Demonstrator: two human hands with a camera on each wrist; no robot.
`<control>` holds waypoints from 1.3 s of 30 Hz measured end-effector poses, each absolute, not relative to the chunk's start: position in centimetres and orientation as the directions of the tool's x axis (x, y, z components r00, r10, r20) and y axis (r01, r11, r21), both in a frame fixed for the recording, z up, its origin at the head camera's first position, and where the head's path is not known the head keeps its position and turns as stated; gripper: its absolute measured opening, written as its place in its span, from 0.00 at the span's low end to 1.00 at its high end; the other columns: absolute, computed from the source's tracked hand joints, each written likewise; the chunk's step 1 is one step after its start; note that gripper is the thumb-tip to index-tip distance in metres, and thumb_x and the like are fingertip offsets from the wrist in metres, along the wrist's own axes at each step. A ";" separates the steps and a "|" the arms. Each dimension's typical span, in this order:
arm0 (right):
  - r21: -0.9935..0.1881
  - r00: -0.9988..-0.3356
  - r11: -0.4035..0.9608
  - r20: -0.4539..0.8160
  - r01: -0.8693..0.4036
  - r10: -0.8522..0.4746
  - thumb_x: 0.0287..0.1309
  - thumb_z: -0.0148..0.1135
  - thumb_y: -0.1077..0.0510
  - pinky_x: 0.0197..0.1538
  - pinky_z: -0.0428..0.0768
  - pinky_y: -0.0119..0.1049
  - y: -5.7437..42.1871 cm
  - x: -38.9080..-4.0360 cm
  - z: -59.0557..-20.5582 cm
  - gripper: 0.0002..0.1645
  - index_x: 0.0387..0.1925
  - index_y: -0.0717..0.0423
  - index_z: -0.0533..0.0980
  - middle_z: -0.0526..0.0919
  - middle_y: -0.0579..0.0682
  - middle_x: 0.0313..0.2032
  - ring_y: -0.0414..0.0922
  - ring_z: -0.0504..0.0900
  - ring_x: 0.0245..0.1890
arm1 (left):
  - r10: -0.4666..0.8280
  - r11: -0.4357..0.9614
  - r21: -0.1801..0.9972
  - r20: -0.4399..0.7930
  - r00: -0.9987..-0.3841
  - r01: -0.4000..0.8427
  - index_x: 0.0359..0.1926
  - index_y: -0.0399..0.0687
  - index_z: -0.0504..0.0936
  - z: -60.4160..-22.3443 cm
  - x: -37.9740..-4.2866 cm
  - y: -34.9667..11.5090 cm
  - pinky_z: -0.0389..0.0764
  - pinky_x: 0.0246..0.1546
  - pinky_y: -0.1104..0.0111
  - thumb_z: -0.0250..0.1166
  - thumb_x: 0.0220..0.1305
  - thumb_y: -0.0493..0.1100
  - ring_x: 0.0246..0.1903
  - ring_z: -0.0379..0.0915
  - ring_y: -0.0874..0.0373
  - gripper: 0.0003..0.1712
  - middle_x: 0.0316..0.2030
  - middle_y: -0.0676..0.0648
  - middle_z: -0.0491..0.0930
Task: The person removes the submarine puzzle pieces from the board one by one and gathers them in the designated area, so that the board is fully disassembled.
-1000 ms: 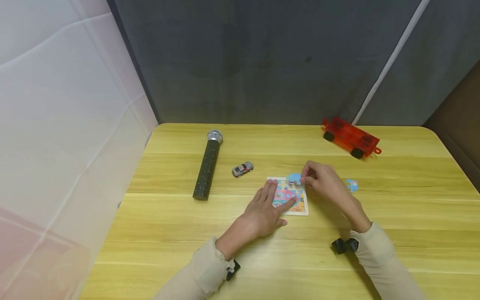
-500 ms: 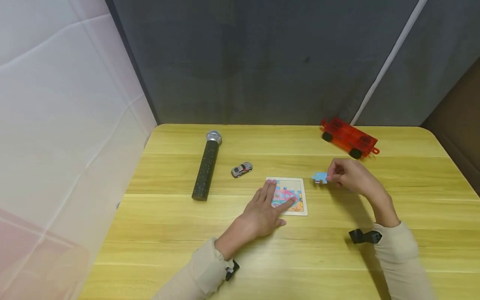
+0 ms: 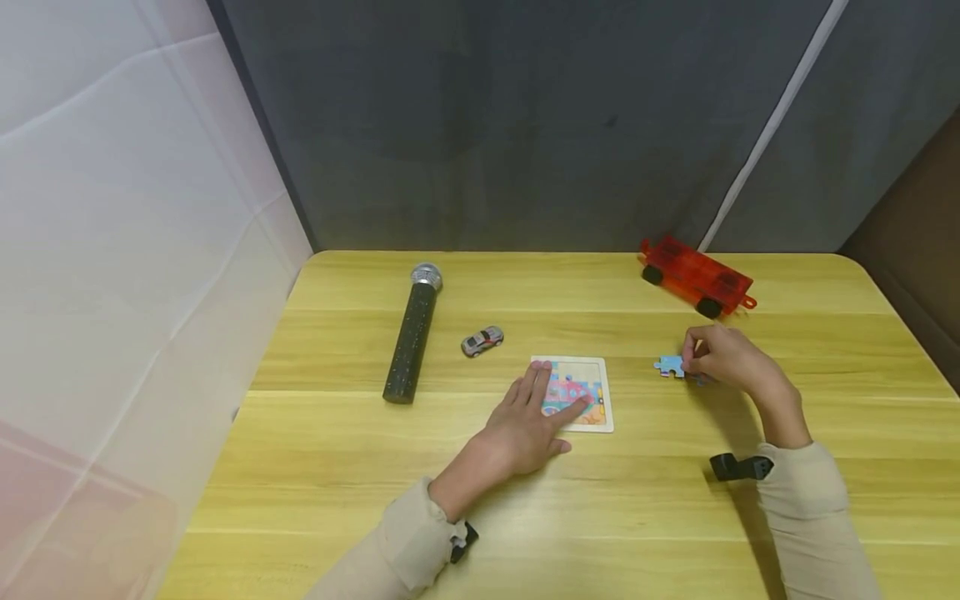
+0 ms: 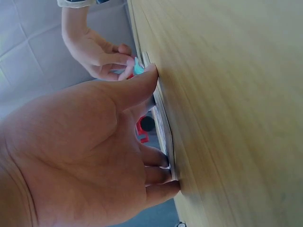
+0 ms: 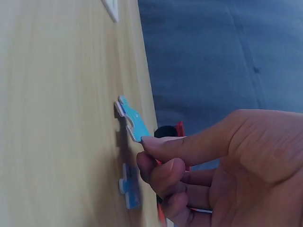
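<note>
My left hand (image 3: pixel 525 425) lies with fingers spread on a small framed jigsaw puzzle (image 3: pixel 596 427), steadying its left and lower parts. Pink, blue and orange pieces fill most of the frame; bare backing shows along its top. Between thumb and fingertips, my right hand (image 3: pixel 731 360) pinches a light blue puzzle piece (image 3: pixel 670 366), to the right of the frame. In the right wrist view that puzzle piece (image 5: pixel 135 124) is tilted just above the table. A second blue piece (image 5: pixel 131 187) lies flat on the wood close by, mostly covered by the right hand in the head view.
A black microphone (image 3: pixel 412 342) with a silver head lies at the left. Between it and the puzzle stands a small silver toy car (image 3: pixel 482 341). A red toy wagon (image 3: pixel 696 275) with black wheels stands at the back right. A dark partition (image 3: pixel 525 125) rises behind the table.
My right hand has carried the blue piece from the puzzle's top edge rightward, over beside the loose piece. The left hand has stayed on the puzzle.
</note>
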State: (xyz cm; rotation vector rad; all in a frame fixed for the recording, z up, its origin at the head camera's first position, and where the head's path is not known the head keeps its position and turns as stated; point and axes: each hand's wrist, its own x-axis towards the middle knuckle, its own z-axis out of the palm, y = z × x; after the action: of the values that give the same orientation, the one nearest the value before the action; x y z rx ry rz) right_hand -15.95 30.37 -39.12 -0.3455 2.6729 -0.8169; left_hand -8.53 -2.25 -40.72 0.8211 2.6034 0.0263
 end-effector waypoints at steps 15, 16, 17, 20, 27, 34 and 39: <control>-0.311 -0.970 0.949 -0.212 -0.049 -0.120 0.69 0.71 0.60 0.30 0.72 0.47 30.4 -16.7 -42.0 0.12 0.30 0.51 0.77 0.77 0.51 0.26 0.50 0.74 0.28 | 0.558 0.825 0.148 -0.369 -0.743 0.546 0.89 0.77 0.51 -40.7 -8.5 -2.3 0.47 0.89 0.53 0.54 0.86 0.61 0.89 0.31 0.40 0.39 0.89 0.32 0.36; -0.292 -0.972 0.956 -0.212 -0.036 -0.101 0.69 0.72 0.59 0.30 0.73 0.49 30.4 -16.8 -42.4 0.13 0.30 0.50 0.77 0.77 0.51 0.27 0.52 0.74 0.28 | 0.558 0.825 0.147 -0.369 -0.743 0.546 0.89 0.77 0.51 -40.7 -8.5 -2.3 0.47 0.89 0.53 0.54 0.86 0.61 0.89 0.31 0.40 0.39 0.89 0.32 0.36; -0.275 -0.974 0.961 -0.208 -0.027 -0.087 0.68 0.73 0.58 0.30 0.74 0.51 30.5 -17.0 -42.7 0.13 0.29 0.49 0.76 0.77 0.52 0.28 0.52 0.75 0.29 | 0.558 0.825 0.147 -0.369 -0.743 0.546 0.89 0.77 0.51 -40.7 -8.5 -2.3 0.47 0.89 0.53 0.54 0.86 0.61 0.89 0.31 0.40 0.39 0.89 0.32 0.36; -0.252 -0.981 0.968 -0.185 -0.014 -0.063 0.67 0.75 0.58 0.30 0.76 0.56 30.7 -17.2 -43.5 0.15 0.28 0.50 0.76 0.78 0.53 0.29 0.54 0.76 0.29 | 0.556 0.826 0.146 -0.370 -0.744 0.545 0.89 0.77 0.51 -40.6 -8.5 -2.3 0.47 0.89 0.54 0.54 0.86 0.61 0.89 0.30 0.40 0.39 0.89 0.32 0.36; -0.282 -0.993 0.959 -0.104 -0.025 -0.056 0.68 0.68 0.61 0.29 0.77 0.58 29.9 -16.8 -42.9 0.08 0.31 0.51 0.80 0.84 0.54 0.33 0.55 0.80 0.29 | 0.552 0.829 0.153 -0.376 -0.745 0.537 0.89 0.77 0.51 -40.7 -8.5 -2.2 0.46 0.89 0.53 0.54 0.86 0.61 0.89 0.30 0.40 0.39 0.89 0.33 0.35; -0.346 -0.994 0.934 -0.027 -0.094 -0.110 0.74 0.69 0.59 0.31 0.81 0.56 26.7 -15.0 -39.1 0.09 0.40 0.64 0.83 0.87 0.61 0.38 0.55 0.83 0.32 | 0.548 0.832 0.160 -0.382 -0.744 0.531 0.89 0.77 0.51 -40.6 -8.4 -2.2 0.46 0.89 0.53 0.55 0.86 0.61 0.89 0.29 0.41 0.39 0.89 0.33 0.35; -0.352 -0.987 0.923 0.045 -0.157 -0.151 0.72 0.71 0.61 0.33 0.84 0.57 24.0 -14.5 -38.4 0.08 0.41 0.65 0.84 0.86 0.62 0.39 0.57 0.84 0.36 | 0.542 0.836 0.154 -0.383 -0.748 0.526 0.89 0.78 0.51 -40.6 -8.4 -2.2 0.46 0.89 0.53 0.55 0.86 0.61 0.89 0.28 0.39 0.39 0.88 0.31 0.34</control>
State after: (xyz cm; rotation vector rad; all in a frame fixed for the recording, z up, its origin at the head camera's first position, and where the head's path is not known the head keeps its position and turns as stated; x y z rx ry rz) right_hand -14.54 24.02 -38.43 -0.2483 3.0975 -0.5689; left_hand -8.45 -2.18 -40.56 0.7943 2.5985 0.0508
